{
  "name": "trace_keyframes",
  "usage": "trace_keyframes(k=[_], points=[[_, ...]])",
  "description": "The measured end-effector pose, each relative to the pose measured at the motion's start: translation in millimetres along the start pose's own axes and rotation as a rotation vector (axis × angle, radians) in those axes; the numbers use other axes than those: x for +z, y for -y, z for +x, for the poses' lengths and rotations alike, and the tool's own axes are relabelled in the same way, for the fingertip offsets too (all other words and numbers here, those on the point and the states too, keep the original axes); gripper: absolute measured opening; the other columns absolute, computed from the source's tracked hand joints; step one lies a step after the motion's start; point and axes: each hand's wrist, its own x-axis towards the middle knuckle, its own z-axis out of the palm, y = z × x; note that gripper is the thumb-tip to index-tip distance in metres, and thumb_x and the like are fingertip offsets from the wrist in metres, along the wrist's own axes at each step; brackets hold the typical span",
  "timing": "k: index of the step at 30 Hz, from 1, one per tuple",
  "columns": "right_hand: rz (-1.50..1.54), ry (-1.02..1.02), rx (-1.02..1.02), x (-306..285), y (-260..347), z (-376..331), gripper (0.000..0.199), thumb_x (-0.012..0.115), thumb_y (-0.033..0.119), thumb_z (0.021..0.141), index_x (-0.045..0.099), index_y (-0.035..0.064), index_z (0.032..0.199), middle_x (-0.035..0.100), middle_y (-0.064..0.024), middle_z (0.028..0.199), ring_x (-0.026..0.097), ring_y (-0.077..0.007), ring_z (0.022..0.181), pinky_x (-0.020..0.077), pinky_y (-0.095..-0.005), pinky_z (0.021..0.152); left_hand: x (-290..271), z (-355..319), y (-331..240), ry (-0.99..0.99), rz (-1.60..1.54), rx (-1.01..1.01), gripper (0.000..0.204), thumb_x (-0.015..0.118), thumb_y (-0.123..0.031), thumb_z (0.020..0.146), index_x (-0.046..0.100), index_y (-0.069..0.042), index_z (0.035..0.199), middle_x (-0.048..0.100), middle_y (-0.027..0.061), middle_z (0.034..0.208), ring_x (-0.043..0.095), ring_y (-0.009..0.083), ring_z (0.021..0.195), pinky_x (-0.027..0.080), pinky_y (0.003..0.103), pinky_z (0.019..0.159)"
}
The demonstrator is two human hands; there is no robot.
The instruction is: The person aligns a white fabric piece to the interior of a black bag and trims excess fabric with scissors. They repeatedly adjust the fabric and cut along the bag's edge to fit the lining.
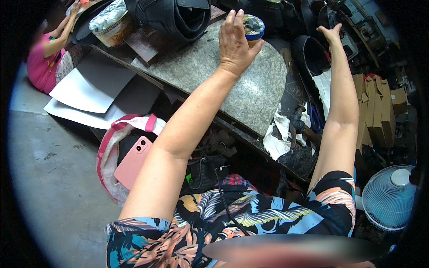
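My left hand point(236, 47) reaches over the grey speckled stone slab point(196, 67), its fingers stretched out and its thumb apart. Just beside those fingers stands a small tub point(254, 27) with a blue rim; whether the hand touches it I cannot tell. On the far right my right hand point(331, 35) is extended with fingers and thumb spread, close to dark pieces point(308, 15) that look like black leather or fabric. Below it lies a black curved band point(308, 49). Neither hand shows anything held.
A large black roll point(172, 20) and a foil-covered bucket point(109, 27) stand at the back left. White sheets point(91, 85) jut from the table's left side. Torn white scraps point(279, 134) and blue-handled scissors point(316, 118) lie right. A pink phone point(133, 163), cardboard point(375, 105), a fan point(388, 198) and another person point(47, 60) surround me.
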Motion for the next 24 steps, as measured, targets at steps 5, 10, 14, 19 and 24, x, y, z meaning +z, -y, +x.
trace_keyframes(k=[5,10,14,19,24], points=[[-0.303,-0.039,0.038,8,-15,-28,0.119,0.081,0.055,0.069,0.013,0.0157,0.159,0.054,-0.0227,0.141,0.047,-0.0440,0.133,0.0378,-0.0560,0.109,0,-1,-3,-0.004,0.010,-0.028,0.109,0.087,-0.040,0.069,0.022,-0.013,0.152,0.033,0.0205,0.145,0.036,0.0381,0.133,0.031,0.049,0.111],[-0.505,-0.183,-0.174,5,-3,-40,0.099,0.077,0.053,0.073,0.030,0.0222,0.155,0.058,-0.0138,0.140,0.054,-0.0411,0.127,0.0414,-0.0576,0.103,-8,3,-9,-0.054,0.025,0.003,0.089,0.083,-0.033,0.074,0.035,-0.011,0.145,0.042,0.0205,0.140,0.043,0.0357,0.130,0.038,0.047,0.105],[-0.486,-0.184,-0.185,8,-10,-26,0.081,0.075,0.042,0.078,0.038,0.0238,0.148,0.063,-0.0186,0.131,0.062,-0.0394,0.118,0.0488,-0.0506,0.097,-17,9,-13,-0.030,-0.051,-0.009,0.090,0.082,-0.026,0.077,0.032,-0.003,0.148,0.043,0.0230,0.142,0.042,0.0410,0.130,0.035,0.050,0.110],[-0.250,-0.394,-0.248,-18,-20,4,0.070,0.072,0.049,0.079,0.049,0.0287,0.141,0.068,-0.0188,0.120,0.065,-0.0409,0.110,0.0503,-0.0503,0.092,-26,13,-17,-0.035,-0.002,0.032,0.094,0.083,-0.026,0.074,0.031,-0.003,0.149,0.041,0.0232,0.145,0.042,0.0407,0.131,0.032,0.049,0.111],[-0.079,-0.610,-0.477,-38,12,-9,0.069,0.078,0.027,0.079,0.049,0.0244,0.140,0.066,-0.0152,0.112,0.064,-0.0343,0.100,0.0514,-0.0448,0.086,-25,13,-17,-0.013,0.009,0.024,0.096,0.084,-0.024,0.072,0.031,-0.003,0.149,0.041,0.0229,0.144,0.040,0.0407,0.133,0.032,0.049,0.110]])
